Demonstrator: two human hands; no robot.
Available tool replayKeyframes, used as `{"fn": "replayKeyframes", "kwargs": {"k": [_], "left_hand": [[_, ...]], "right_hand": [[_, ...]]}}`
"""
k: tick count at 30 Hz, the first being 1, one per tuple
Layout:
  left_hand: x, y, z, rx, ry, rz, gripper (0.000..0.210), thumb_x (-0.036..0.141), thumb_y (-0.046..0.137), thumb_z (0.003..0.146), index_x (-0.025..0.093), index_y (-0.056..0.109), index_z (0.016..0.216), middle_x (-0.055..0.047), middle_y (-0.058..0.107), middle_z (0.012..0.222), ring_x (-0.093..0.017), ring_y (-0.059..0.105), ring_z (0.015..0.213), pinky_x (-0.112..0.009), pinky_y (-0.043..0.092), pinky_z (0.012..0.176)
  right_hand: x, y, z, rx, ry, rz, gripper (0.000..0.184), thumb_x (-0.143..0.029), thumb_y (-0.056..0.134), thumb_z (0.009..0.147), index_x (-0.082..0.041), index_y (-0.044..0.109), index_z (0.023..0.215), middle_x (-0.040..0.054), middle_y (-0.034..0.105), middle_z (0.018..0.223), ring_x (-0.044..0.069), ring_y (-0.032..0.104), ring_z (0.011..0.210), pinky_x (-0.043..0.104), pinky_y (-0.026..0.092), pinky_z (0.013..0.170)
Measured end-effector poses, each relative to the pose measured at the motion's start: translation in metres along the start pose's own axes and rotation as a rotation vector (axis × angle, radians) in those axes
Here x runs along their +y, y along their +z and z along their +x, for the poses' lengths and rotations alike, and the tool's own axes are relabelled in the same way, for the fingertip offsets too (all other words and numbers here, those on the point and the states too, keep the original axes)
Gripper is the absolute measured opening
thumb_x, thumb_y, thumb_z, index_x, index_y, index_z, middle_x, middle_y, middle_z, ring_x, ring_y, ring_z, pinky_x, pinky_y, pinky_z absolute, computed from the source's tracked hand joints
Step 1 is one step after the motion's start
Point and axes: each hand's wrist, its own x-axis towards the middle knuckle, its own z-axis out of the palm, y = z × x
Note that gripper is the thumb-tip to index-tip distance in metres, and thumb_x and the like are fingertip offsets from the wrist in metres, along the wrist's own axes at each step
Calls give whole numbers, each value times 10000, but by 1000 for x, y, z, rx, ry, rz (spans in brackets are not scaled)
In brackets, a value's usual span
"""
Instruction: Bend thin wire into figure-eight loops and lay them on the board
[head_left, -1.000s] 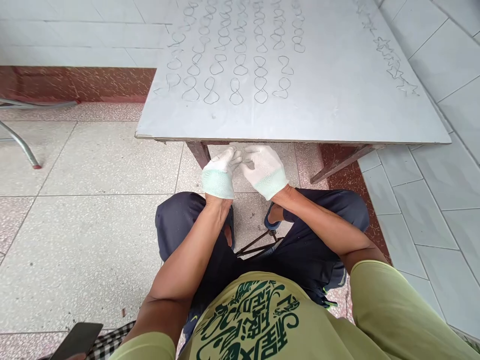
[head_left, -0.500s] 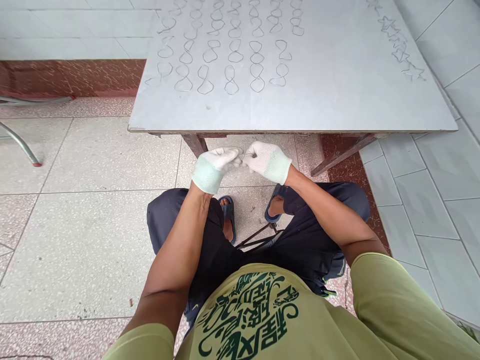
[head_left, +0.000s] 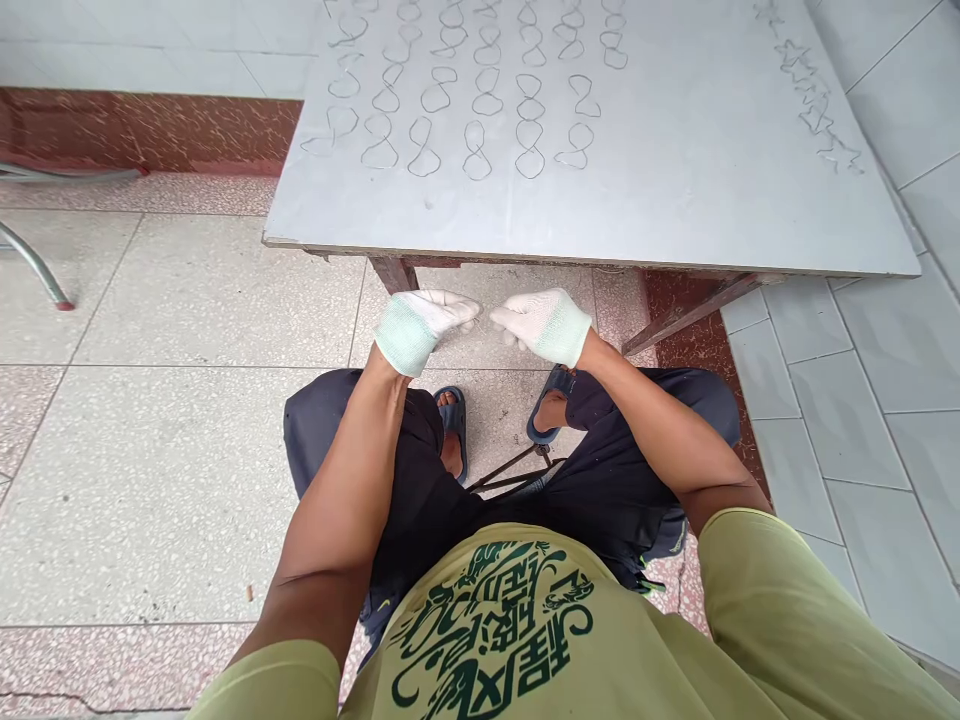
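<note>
Both hands wear white knit gloves with pale green cuffs and are held in front of the table edge, above my knees. My left hand (head_left: 440, 312) has its fingers pressed together, pointing right. Facing it across a small gap, my right hand (head_left: 531, 318) is pinched at the fingertips. A thin strand, perhaps wire, faintly shows near the fingertips; its shape is too fine to make out. On the table (head_left: 675, 220) lie rows of thin wire figure-eights (head_left: 477, 150), several of them, some linked in chains.
Wire star shapes (head_left: 817, 120) lie in a line along the table's right side. A wooden table leg (head_left: 690, 312) slants below the edge. A tiled wall (head_left: 832, 400) stands at the right. Metal chair legs (head_left: 37, 265) are at the far left.
My hands have drawn slightly apart, and the right fingers have straightened from a curl into a pinch. The view has shifted slightly.
</note>
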Motion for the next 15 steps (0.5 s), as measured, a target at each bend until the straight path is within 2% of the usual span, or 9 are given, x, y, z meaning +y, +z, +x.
{"fn": "replayKeyframes", "kwargs": {"k": [3,5,10,13,15], "left_hand": [[0,-1,-2,10,-4,8,369,499,1008,617,185,832,698,-88,763,672,-186,630,601,-311,500,538],[1,-2,-3,18,-5,9,355,497,995,622,191,832,703,-82,767,681,-178,614,580,-309,482,522],[3,-4,-5,29,13,-23,349,500,972,645,188,823,692,-88,765,679,-179,635,584,-303,482,519],[3,-8,-4,38,9,-33,361,497,993,613,182,853,720,-92,764,659,-199,663,600,-297,486,498],[4,-11,-4,23,4,-23,385,504,1023,583,181,854,708,-89,756,640,-198,660,587,-294,488,488]], "right_hand": [[0,10,1,296,18,-178,446,-407,594,1120,-254,644,704,38,731,740,225,716,828,355,522,811],[0,15,4,421,47,-191,438,-395,536,1141,-250,645,742,49,716,768,240,716,872,371,509,831],[4,11,11,404,115,-92,377,-421,515,1155,-251,720,888,75,750,845,258,708,857,397,521,807],[4,4,5,529,18,-223,318,-403,575,1123,-232,778,949,121,818,1006,314,761,1032,460,559,990],[0,2,-2,547,-89,-297,288,-400,619,1104,-212,825,1032,146,846,1154,351,759,1189,503,534,1126]]}}
